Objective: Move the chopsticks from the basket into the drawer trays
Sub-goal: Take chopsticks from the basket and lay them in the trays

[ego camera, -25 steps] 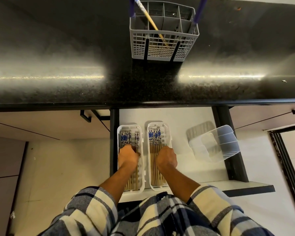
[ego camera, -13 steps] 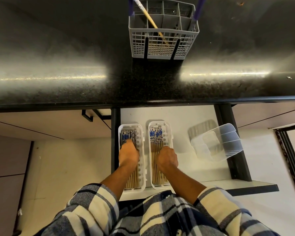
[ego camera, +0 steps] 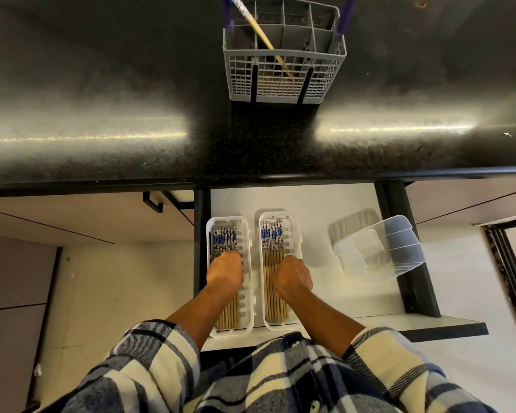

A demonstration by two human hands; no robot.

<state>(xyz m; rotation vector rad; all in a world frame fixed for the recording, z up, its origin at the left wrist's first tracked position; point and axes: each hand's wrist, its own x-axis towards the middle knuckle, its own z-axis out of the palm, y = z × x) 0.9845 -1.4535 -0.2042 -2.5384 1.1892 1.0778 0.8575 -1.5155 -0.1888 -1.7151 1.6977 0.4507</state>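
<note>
Chopsticks [ego camera: 271,272] fill both trays [ego camera: 295,248]; each hand [ego camera: 224,269] seemingly presses them.

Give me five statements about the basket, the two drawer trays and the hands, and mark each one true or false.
1. The grey basket on the countertop is empty. False: one chopstick leans in it.
2. Both white trays, the left tray and the right tray, hold chopsticks with blue-patterned ends. True.
3. The left hand rests in the left tray and the right hand at the right tray. True.
4. The clear plastic container holds chopsticks too. False: it looks empty.
5. The two trays sit on the countertop. False: they lie in the open drawer below it.
</note>
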